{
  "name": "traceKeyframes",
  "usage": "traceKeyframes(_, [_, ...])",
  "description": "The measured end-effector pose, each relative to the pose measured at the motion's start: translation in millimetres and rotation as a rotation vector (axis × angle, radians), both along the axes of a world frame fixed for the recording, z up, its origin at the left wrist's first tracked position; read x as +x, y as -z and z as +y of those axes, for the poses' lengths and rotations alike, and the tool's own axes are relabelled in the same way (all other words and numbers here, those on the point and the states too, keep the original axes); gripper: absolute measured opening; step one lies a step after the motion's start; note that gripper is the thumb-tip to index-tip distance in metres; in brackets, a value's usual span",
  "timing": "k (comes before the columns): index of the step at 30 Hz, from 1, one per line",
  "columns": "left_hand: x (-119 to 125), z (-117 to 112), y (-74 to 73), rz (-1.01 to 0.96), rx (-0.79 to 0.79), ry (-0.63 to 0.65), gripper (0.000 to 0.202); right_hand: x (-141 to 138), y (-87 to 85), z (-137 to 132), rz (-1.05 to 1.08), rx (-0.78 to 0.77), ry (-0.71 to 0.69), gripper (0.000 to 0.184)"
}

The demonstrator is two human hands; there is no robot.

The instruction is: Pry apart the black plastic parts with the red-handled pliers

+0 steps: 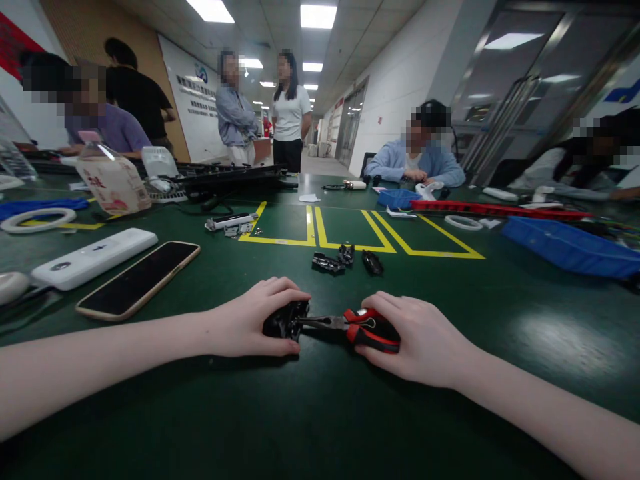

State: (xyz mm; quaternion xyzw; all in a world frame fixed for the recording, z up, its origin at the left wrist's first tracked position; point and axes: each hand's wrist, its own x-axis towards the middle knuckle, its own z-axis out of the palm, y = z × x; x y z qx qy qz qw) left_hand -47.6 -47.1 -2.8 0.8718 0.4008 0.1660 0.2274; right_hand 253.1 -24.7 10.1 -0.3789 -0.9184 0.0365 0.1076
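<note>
My left hand (255, 320) grips a small black plastic part (283, 323) just above the green table (320, 420), thumb and fingers around its sides. In my right hand (420, 337) are red-and-black needle-nose pliers (353, 325), their long jaws pointing left. The jaw tips reach the open side of the black part; whether they pinch anything there is hidden. Beyond my hands lie several loose black plastic pieces: one at the left (327, 263), a smaller one (346, 253) touching or close beside it, and an oval one (372, 263) to the right.
A smartphone (143, 277) and a white oblong device (95, 258) lie left of my forearm. Yellow tape outlines (280, 241) mark the table ahead, with metal bits (233, 223) nearby. A blue tray (570, 247) stands at right. People sit across the table; others stand behind.
</note>
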Motion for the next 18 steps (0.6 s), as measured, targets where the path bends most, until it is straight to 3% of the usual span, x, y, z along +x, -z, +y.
traceKeyframes(18, [1.0,-1.9,0.5,0.016,0.023,-0.015,0.068,4.2,4.3,5.0,0.107,-0.020,-0.032,0.039])
